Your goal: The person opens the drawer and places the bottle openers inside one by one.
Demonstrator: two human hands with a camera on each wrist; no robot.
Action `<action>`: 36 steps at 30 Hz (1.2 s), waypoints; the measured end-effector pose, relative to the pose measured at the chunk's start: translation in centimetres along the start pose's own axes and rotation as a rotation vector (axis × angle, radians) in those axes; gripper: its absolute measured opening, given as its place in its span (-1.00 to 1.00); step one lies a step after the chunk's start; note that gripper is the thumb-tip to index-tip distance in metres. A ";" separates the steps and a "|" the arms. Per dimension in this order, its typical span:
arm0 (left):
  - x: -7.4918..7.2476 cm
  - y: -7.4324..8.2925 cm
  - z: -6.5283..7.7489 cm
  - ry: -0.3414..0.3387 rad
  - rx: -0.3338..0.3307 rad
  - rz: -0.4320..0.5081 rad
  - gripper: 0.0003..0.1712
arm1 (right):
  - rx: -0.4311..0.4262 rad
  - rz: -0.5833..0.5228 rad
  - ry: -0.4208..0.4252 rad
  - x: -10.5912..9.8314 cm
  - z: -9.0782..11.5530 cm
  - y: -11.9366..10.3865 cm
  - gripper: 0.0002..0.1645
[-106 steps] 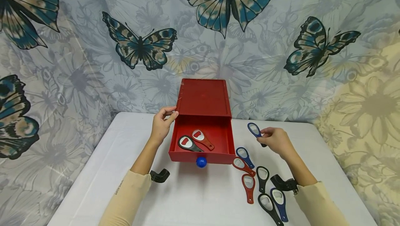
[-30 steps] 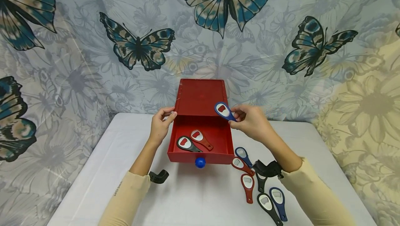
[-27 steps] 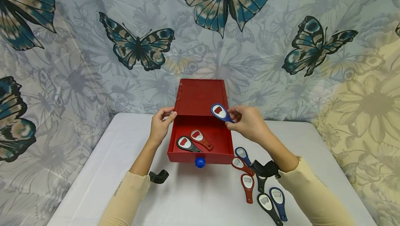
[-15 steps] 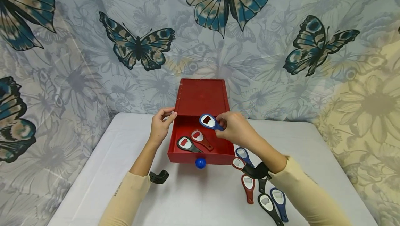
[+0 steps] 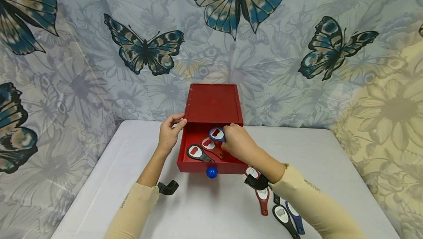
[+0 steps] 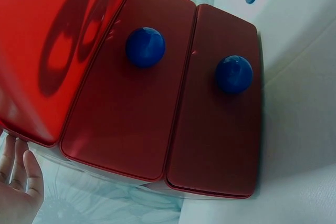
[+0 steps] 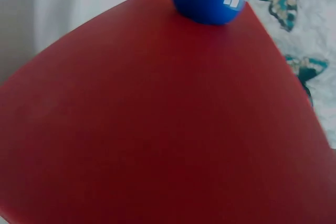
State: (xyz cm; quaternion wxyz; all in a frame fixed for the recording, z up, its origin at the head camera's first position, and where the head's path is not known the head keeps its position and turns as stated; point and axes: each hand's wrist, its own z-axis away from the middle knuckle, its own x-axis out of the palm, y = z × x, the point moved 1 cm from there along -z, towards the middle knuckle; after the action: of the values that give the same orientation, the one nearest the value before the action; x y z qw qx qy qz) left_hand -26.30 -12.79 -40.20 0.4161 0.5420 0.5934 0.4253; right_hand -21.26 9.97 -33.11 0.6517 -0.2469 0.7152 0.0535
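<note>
A red drawer unit [image 5: 213, 103] stands at the back of the table with its top drawer [image 5: 198, 167] pulled out. Inside lie a black bottle opener [image 5: 196, 152] and a red bottle opener [image 5: 209, 144]. My right hand [image 5: 240, 141] reaches into the drawer and pinches a blue bottle opener [image 5: 216, 134] by its handle, mostly hidden behind the fingers. The opener's head overlaps the red one's in the head view. My left hand [image 5: 169, 133] rests against the unit's left side, its fingers [image 6: 20, 166] nearly straight in the left wrist view.
On the white table [image 5: 211, 213], right of the unit, lie several more bottle openers, among them a red one [image 5: 263, 202] and a black one [image 5: 283, 217]; my right forearm covers some. Two shut lower drawers [image 6: 126, 98] show blue knobs. A butterfly-print cloth [image 5: 264, 84] hangs behind.
My right hand has carried the blue bottle opener from the table's right side over the drawer, then left and down into it beside the red one. My left hand has stayed at the unit.
</note>
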 end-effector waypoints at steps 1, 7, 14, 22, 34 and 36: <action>0.0 0.1 0.1 0.000 0.001 0.000 -0.64 | -0.006 0.019 0.011 0.1 0.0 -0.1 -0.85; 0.3 1.8 0.8 -0.008 -0.008 -0.013 -0.63 | -0.033 0.079 0.032 0.9 0.0 -0.2 -0.83; 0.3 2.5 1.0 -0.007 -0.013 -0.017 -0.63 | -0.003 0.049 0.002 1.7 -0.1 -0.1 -0.85; 0.3 2.3 0.9 -0.012 0.000 -0.018 -0.62 | -0.017 0.047 0.024 1.8 0.1 0.1 -0.84; 0.3 2.3 1.0 -0.009 -0.006 -0.023 -0.62 | 0.017 -0.094 0.128 1.3 0.5 0.5 -0.76; 0.3 2.4 1.0 -0.011 -0.008 -0.024 -0.62 | 0.026 -0.149 0.140 1.0 0.7 0.7 -0.70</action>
State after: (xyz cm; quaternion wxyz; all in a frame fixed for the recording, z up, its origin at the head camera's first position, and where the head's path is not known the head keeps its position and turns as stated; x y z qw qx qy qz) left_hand -24.71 -12.36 -38.24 0.4266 0.5354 0.5959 0.4197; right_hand -20.89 10.57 -34.29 0.6056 -0.2941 0.7392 -0.0216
